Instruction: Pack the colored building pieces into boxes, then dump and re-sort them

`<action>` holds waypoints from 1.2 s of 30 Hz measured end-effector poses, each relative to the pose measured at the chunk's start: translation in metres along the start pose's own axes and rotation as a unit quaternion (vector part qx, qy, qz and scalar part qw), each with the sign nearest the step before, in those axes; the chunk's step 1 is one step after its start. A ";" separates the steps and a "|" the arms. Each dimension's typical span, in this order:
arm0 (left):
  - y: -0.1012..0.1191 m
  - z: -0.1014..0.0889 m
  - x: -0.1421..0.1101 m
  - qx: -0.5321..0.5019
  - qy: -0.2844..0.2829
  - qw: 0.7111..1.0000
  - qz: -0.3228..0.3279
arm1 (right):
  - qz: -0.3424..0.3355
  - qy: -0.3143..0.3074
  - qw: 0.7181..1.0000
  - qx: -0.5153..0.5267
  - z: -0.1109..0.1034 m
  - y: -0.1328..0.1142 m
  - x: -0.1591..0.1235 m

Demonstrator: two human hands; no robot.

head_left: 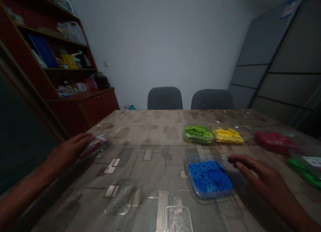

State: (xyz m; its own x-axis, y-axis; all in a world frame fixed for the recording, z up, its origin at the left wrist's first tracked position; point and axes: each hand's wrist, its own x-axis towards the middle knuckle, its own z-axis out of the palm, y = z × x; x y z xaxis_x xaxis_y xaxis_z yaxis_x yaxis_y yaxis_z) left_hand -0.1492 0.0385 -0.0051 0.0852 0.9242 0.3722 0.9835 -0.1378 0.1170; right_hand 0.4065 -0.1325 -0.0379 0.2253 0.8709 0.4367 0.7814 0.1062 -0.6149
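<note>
Dim room: a dark-wood shelf cabinet (70, 104) stood at left, with two grey office chairs (165, 98) beyond a patterned worktop (150, 165). Clear trays of small pieces lay across it: lime green (198, 134), yellow (228, 136), red (276, 141), and another green (304, 173) cut off at the right edge. The left hand (66, 151) curled over a clear tub of red pieces (95, 147); blur hid whether it gripped. The right hand (260, 173) was open, just beside the blue tray (209, 178). Risks: a tilted tub could shed loose pieces, and the open hand could clip the blue tray's rim, while dim light might hide strays.
</note>
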 end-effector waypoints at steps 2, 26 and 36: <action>0.008 -0.001 -0.002 0.020 0.000 0.999 0.048 | 0.001 0.013 1.000 -0.006 -0.003 0.000 0.001; 0.292 0.011 -0.044 -0.638 -0.341 0.676 0.139 | 0.132 -0.179 0.928 0.300 0.007 -0.064 -0.002; 0.283 0.012 -0.042 -0.779 -0.289 0.555 -0.028 | 0.147 -0.111 0.929 0.322 0.005 -0.056 0.006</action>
State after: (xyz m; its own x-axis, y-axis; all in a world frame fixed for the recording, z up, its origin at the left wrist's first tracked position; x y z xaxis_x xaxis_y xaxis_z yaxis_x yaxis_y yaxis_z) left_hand 0.1280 -0.0349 0.0017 0.5418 0.8402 0.0221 -0.3073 0.1735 0.9357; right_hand 0.3608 -0.1304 -0.0042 0.1922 0.9776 0.0859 0.1798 0.0510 -0.9824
